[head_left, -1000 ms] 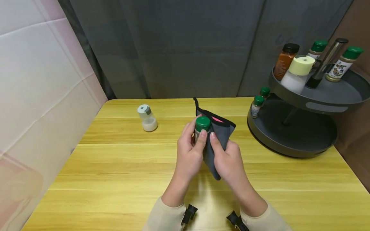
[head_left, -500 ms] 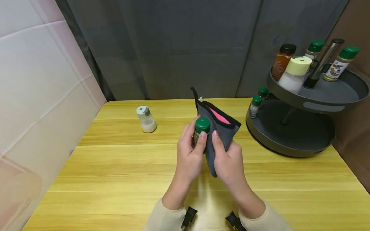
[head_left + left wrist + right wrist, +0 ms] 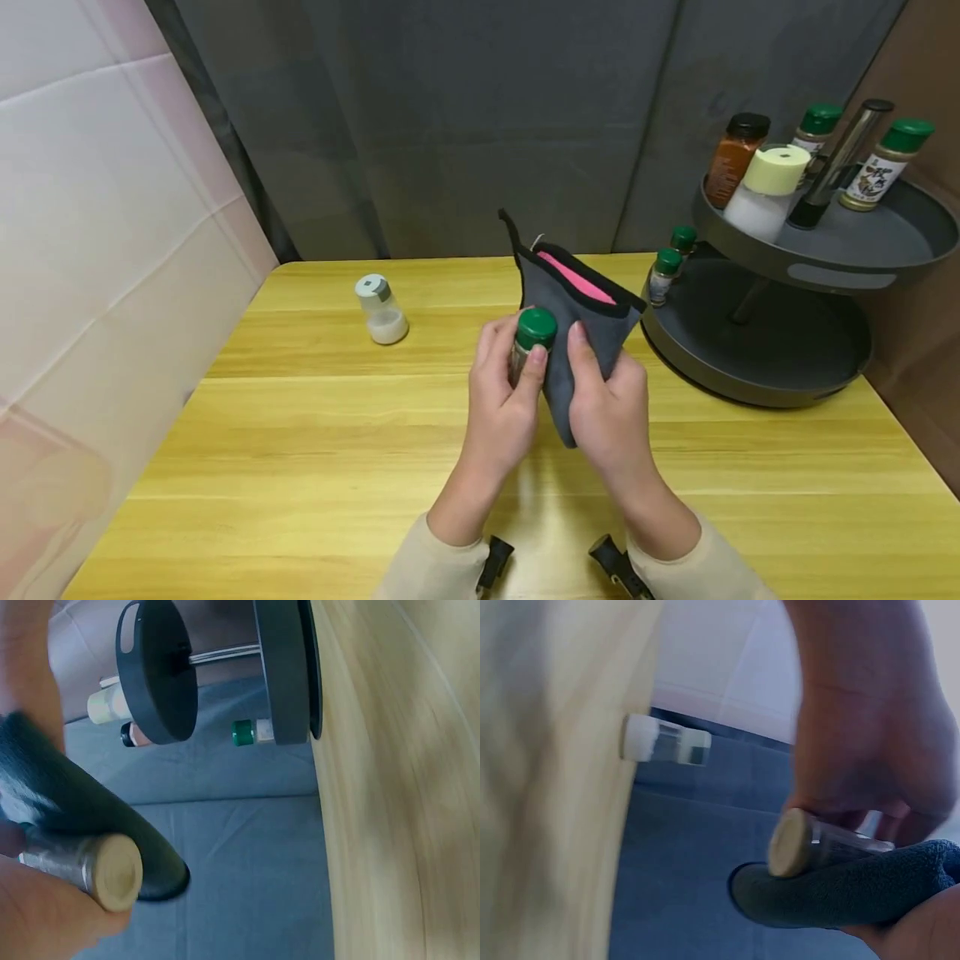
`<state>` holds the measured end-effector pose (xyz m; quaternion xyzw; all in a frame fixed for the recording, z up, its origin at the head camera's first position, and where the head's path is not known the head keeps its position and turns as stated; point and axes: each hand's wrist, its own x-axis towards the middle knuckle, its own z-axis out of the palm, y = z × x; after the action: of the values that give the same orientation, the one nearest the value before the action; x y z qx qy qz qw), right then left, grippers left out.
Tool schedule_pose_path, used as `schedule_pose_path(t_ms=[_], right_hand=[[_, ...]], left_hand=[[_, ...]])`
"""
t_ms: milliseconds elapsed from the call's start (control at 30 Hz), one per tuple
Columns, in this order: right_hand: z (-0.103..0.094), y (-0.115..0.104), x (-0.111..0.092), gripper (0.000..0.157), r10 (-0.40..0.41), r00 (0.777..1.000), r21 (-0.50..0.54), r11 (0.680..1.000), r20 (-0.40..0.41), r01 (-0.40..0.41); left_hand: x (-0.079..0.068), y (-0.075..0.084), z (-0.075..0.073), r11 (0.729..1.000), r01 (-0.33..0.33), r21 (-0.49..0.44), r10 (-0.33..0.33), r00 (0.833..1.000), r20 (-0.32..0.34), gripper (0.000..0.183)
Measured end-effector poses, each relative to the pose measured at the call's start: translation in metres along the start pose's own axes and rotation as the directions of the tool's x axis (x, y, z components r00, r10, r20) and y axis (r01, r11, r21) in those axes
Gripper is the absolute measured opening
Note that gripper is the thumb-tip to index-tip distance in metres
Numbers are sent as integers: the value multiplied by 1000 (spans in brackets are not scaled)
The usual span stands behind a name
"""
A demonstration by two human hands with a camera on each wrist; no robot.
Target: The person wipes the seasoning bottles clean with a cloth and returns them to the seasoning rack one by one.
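My left hand (image 3: pixel 501 408) grips a small spice jar (image 3: pixel 536 330) with a green cap, thumb across its front. In the left wrist view the jar's pale base (image 3: pixel 118 873) shows. My right hand (image 3: pixel 613 408) pinches a grey cloth (image 3: pixel 576 308) with black edging and a pink underside, thumb on its near face. The cloth is folded and lies against the jar's right side, as the right wrist view also shows. Both hands are held above the wooden table (image 3: pixel 315 467). Most of the fingers behind the cloth are hidden.
A shaker (image 3: pixel 382 310) with white contents stands on the table at left. At right is a two-tier dark turntable rack (image 3: pixel 757 379). Its upper tier bears several jars, including an orange-brown one (image 3: pixel 737 162); two small green-capped jars (image 3: pixel 660 277) stand on the lower tier.
Both hands have shifted slightly right. The cloth has risen and tilted, so its edge has spread and more pink shows. The left hand keeps hold of the spice jar.
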<state>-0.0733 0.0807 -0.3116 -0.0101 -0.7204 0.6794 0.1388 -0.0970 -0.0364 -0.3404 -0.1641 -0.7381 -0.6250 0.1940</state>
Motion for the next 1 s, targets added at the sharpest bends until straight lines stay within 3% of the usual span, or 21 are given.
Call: schedule_pose_path(t_ms=[100, 267, 367, 533, 633, 833, 1000], right_hand=[[4, 8, 0, 36, -12, 999, -46, 999, 31, 13], [5, 13, 3, 42, 62, 992, -150, 988, 112, -45], [2, 8, 5, 46, 87, 990, -147, 987, 107, -71], [-3, -3, 5, 41, -36, 999, -35, 999, 24, 37], [-1, -1, 3, 39, -69, 998, -4, 998, 11, 69], [6, 17, -2, 38, 15, 994, -63, 998, 106, -8], [1, 10, 0, 44, 70, 989, -100, 993, 132, -57]], left_hand=[[2, 1, -1, 1000, 2, -23, -3, 1000, -13, 38], [7, 2, -3, 999, 0, -32, 0, 1000, -22, 39], [6, 0, -3, 1000, 10, -20, -10, 1000, -15, 39], [4, -2, -1, 1000, 23, -19, -23, 1000, -5, 37], [6, 0, -1, 999, 28, -39, -28, 999, -20, 37], [11, 7, -5, 997, 16, -74, -19, 999, -37, 39], [10, 6, -4, 997, 25, -72, -29, 999, -46, 39]])
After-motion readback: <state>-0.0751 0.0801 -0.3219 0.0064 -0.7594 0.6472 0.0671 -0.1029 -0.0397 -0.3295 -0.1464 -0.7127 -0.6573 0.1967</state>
